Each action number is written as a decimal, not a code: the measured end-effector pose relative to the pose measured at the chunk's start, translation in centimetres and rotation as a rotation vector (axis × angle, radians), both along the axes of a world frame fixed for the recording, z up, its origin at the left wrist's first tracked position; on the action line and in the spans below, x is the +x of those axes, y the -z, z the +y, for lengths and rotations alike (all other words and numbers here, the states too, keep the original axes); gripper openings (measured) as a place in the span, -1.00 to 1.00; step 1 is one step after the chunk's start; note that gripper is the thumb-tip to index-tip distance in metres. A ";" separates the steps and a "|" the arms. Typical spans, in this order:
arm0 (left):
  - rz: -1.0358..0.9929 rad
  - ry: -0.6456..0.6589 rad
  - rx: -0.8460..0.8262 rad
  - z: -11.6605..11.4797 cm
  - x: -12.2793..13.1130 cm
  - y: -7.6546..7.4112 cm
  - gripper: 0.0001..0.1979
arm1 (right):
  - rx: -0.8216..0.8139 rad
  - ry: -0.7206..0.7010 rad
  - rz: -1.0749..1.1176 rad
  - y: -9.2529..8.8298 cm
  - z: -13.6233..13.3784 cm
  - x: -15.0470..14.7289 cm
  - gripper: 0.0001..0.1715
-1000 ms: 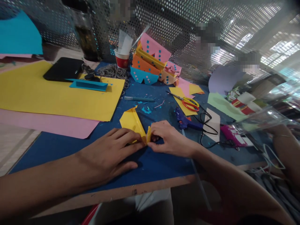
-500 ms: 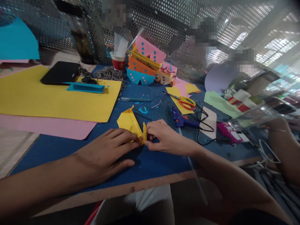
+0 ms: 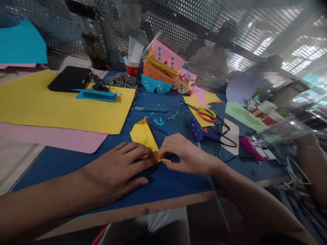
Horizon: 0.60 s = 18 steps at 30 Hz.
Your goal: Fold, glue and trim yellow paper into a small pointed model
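A piece of folded yellow paper (image 3: 143,133) lies on the blue tabletop, its creased side running toward me. My left hand (image 3: 120,162) rests palm down, fingertips on the paper's near end and thumb stretched apart on the table. My right hand (image 3: 182,153) is closed on the same near end, thumb and fingers pinching a small yellow flap that pokes out low between them. The fingertips of both hands nearly meet there and hide part of the fold.
Beyond the paper lie a teal pen (image 3: 150,109) and blue scraps (image 3: 158,121). A purple glue gun (image 3: 201,133) with black cord and yellow-red scissors (image 3: 204,113) are at right. Decorated paper pieces (image 3: 160,73) stand behind. Yellow sheets (image 3: 102,117) lie left, with a folded blue strip (image 3: 97,95) on top.
The yellow flap by my right hand stood upright earlier and now lies low, pointing right. My right hand has turned slightly over it. My left hand has barely moved.
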<state>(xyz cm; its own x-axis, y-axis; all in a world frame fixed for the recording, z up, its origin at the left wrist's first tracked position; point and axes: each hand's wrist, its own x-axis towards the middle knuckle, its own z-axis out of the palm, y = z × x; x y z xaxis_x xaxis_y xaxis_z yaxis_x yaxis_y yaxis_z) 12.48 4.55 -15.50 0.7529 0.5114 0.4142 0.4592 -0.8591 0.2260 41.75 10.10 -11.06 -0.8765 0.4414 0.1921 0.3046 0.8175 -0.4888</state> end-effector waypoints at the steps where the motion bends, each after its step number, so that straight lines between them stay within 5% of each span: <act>1: -0.011 -0.001 0.005 -0.1 0.1 0.0 -0.63 | 0.052 -0.018 -0.007 0.0 0.0 0.1 -0.81; 8: -0.073 0.016 0.030 -0.3 0.5 0.1 -0.64 | 0.366 -0.070 -0.044 0.2 -0.3 0.3 -0.90; 18: -0.101 -0.002 -0.032 -0.4 0.4 0.5 -0.62 | 0.458 -0.014 -0.028 0.8 -0.6 -0.3 -0.85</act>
<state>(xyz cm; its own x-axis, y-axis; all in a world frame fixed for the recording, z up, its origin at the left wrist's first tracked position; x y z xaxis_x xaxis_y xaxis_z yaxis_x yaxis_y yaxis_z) 12.86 4.13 -15.99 0.7069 0.5273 0.4715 0.4344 -0.8497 0.2989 41.43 9.54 -11.84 -0.8895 0.3048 0.3405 0.3001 0.9515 -0.0678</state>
